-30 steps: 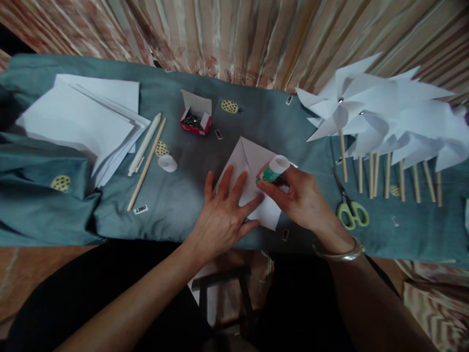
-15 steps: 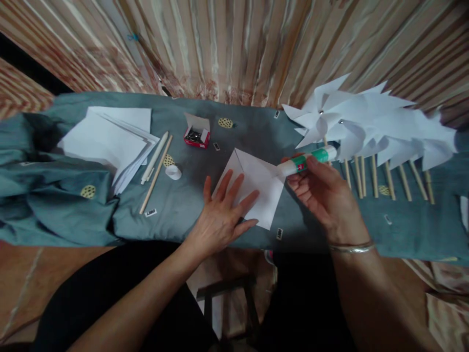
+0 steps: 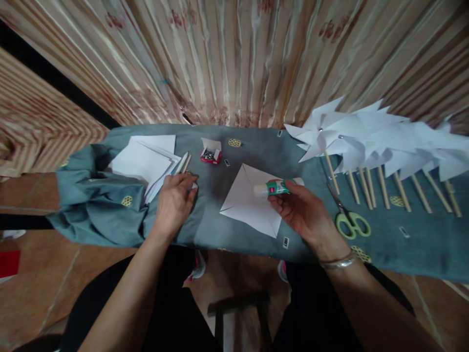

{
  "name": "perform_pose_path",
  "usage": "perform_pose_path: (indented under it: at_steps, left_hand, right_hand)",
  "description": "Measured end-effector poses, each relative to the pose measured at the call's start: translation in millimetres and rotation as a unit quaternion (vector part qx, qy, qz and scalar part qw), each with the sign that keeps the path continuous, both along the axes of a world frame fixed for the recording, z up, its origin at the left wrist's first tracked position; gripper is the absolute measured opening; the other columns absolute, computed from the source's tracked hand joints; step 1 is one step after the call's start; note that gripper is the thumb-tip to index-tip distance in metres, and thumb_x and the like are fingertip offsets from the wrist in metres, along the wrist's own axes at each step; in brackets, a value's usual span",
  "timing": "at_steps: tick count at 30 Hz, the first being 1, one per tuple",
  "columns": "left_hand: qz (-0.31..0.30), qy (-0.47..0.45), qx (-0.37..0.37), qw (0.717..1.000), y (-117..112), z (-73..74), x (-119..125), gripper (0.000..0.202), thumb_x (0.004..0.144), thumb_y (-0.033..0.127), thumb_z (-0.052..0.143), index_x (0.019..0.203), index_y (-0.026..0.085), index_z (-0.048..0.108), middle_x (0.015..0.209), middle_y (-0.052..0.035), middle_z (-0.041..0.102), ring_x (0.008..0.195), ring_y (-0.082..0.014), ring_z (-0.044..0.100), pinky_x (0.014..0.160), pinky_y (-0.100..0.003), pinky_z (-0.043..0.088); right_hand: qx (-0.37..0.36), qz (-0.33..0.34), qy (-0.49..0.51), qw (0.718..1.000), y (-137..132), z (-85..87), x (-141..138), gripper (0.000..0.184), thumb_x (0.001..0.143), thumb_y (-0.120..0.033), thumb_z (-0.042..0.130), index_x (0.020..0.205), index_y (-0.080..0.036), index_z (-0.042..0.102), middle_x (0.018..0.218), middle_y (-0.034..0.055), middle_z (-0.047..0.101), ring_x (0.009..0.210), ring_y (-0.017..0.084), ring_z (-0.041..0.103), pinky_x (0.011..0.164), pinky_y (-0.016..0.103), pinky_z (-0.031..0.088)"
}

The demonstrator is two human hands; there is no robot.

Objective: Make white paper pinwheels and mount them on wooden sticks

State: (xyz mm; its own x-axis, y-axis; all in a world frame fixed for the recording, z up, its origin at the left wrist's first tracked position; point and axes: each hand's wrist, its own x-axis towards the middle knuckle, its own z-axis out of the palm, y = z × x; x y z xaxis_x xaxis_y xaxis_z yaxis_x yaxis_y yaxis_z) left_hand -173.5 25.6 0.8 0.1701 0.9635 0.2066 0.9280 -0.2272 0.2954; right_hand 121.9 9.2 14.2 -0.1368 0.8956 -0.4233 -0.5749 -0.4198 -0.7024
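Hanging beyond the left grip (image 3: 175, 200) and the right grip (image 3: 306, 210), a striped curtain (image 3: 234, 63) backs a tabletop (image 3: 205, 220) covered in green cloth. White pinwheels (image 3: 370, 139) lie in an overlapping row to the right of and beyond the right grip, their sticks (image 3: 384, 186) pointing toward the near edge. A paper stack (image 3: 142, 159) fans out just beyond the left grip. Between the two grips, a creased white sheet (image 3: 252, 215) lies flat, its right side partly behind the right grip. Green-handled scissors (image 3: 351, 225) rest to the right of that grip. A pen (image 3: 181, 163) and a wooden rod (image 3: 187, 161) poke out beyond the left grip's fingers. Clasped in the right grip, a glue stick (image 3: 280, 187) points leftward over the sheet. An open red box (image 3: 210, 159) of metal bits sits beyond the left grip, to its right. A white cap (image 3: 195, 185) shows at the left grip's fingers; whether they hold it cannot be told.
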Motion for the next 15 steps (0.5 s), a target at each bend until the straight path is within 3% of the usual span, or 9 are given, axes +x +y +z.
perform_pose_path:
  at_steps: [5,7,9,10,12,15]
  left_hand:
    - [0.014,-0.042,-0.026,0.999,4.6,4.6,-3.6,0.03,0.084,0.03,0.054,0.105,0.019,0.074,0.109,-0.0106,0.072,0.102,-0.0304,0.061,0.095,-0.044,0.045]
    - [0.038,-0.109,-0.038,0.993,3.3,10.6,1.3,0.025,0.078,0.031,0.063,0.096,0.021,0.076,0.103,-0.0092,0.074,0.097,-0.0292,0.063,0.093,-0.042,0.047]
    - [0.07,-0.227,-0.068,0.969,-0.8,18.7,12.7,0.023,0.071,0.032,0.072,0.091,0.022,0.077,0.095,-0.006,0.074,0.088,-0.0249,0.065,0.086,-0.036,0.05]
    - [0.086,-0.309,-0.094,0.942,-3.9,23.1,20.4,0.026,0.067,0.032,0.077,0.091,0.023,0.077,0.09,-0.0037,0.074,0.079,-0.0212,0.065,0.079,-0.033,0.051]
    - [0.1,-0.474,-0.16,0.86,-11.1,30.7,37.9,0.029,0.061,0.031,0.083,0.088,0.021,0.078,0.08,-0.0019,0.074,0.073,-0.0176,0.065,0.074,-0.028,0.052]
    - [0.098,-0.626,-0.22,0.742,-21.1,36.3,60.8,0.032,0.053,0.029,0.089,0.081,0.018,0.078,0.079,-0.003,0.075,0.072,-0.0153,0.066,0.072,-0.026,0.052]
  right_hand:
    - [0.005,0.029,0.003,1.0,-2.2,-1.4,-4.4,0.027,0.07,-0.039,0.081,0.084,-0.018,0.072,0.073,0.0014,0.075,0.062,0.011,0.071,0.061,0.016,0.061]
    - [0.012,0.029,0.012,0.999,-3.1,0.4,-5.5,0.026,0.068,-0.038,0.083,0.08,-0.019,0.07,0.069,0.0006,0.074,0.06,0.011,0.07,0.059,0.015,0.06]
    - [0.008,0.023,0.031,0.999,-4.2,2.9,-6.9,0.026,0.064,-0.036,0.086,0.074,-0.02,0.068,0.065,-0.001,0.073,0.057,0.011,0.07,0.056,0.016,0.06]
    - [0.003,0.021,0.04,0.999,-4.8,4.0,-7.5,0.026,0.062,-0.034,0.087,0.073,-0.02,0.068,0.064,-0.0014,0.072,0.056,0.012,0.07,0.055,0.016,0.06]
    - [-0.002,0.027,0.048,0.998,-6.0,5.6,-8.8,0.027,0.061,-0.033,0.088,0.072,-0.02,0.068,0.065,-0.0012,0.073,0.057,0.012,0.07,0.056,0.017,0.06]
    - [0.011,0.039,0.046,0.998,-8.1,5.9,-10.3,0.026,0.063,-0.034,0.086,0.075,-0.019,0.068,0.067,-0.0006,0.074,0.06,0.012,0.071,0.058,0.017,0.06]
